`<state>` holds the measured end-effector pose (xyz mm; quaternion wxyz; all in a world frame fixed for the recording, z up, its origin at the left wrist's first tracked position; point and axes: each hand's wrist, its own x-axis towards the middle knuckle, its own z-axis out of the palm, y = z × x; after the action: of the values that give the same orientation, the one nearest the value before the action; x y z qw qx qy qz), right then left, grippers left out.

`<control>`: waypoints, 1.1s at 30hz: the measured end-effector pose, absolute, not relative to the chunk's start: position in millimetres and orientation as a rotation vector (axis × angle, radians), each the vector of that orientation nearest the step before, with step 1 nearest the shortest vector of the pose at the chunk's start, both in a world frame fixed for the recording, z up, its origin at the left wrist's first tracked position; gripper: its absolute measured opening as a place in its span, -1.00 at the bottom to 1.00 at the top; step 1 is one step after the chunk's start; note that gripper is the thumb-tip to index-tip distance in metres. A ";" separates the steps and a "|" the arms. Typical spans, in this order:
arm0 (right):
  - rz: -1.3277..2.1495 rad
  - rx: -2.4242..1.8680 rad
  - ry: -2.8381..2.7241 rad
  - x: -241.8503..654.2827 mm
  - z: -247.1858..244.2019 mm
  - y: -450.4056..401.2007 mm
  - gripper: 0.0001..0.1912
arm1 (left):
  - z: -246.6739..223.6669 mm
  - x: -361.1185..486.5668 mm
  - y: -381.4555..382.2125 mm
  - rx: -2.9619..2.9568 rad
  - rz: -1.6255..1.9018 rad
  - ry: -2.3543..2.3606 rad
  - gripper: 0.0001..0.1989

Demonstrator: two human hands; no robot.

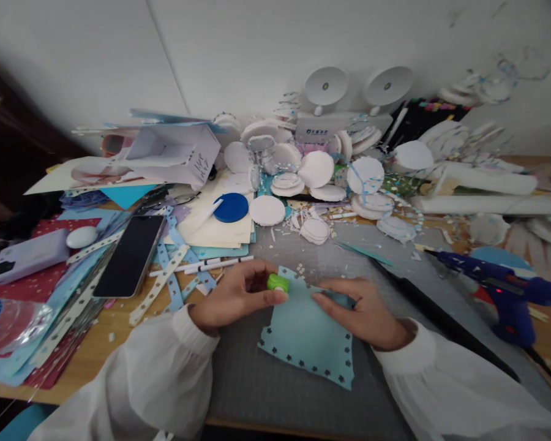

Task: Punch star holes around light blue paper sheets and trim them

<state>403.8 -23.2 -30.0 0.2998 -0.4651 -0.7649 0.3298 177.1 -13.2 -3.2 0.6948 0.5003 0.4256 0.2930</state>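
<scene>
Between the thumb and fingers of my left hand (241, 293) is a small green craft punch (278, 282), set at the upper left edge of a light blue sheet of paper (310, 334). My right hand (362, 309) pinches that sheet at its upper right side. Flower-shaped holes run along the sheet's lower edge and partway up its sides. Small paper bits lie by its top edge. Underneath is a grey cutting mat (252, 392).
A blue glue gun (500, 288) with a red light lies right, beside a long black tool (431, 306). White round pieces (316, 169) pile up behind. A phone (131, 256), punched paper strips (169, 263) and a blue disc (231, 207) are to the left.
</scene>
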 end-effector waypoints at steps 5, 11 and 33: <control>0.881 -1.179 -2.057 404.5 -30.5 -22.8 -0.79 | -3.9 177.8 -14.9 1.146 0.666 0.992 -0.70; 0.859 -1.142 -2.067 404.8 -35.1 -23.8 -0.82 | -4.7 177.1 -15.1 1.175 0.670 1.020 -0.70; 0.328 -0.969 -2.207 407.7 -17.2 -22.1 -0.52 | -9.8 196.5 -31.6 1.499 0.669 1.059 -0.73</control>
<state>407.7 -22.1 -17.2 0.3471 -0.3736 -0.8508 0.1266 196.5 -31.6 -9.8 0.5596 0.6359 0.4493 0.2839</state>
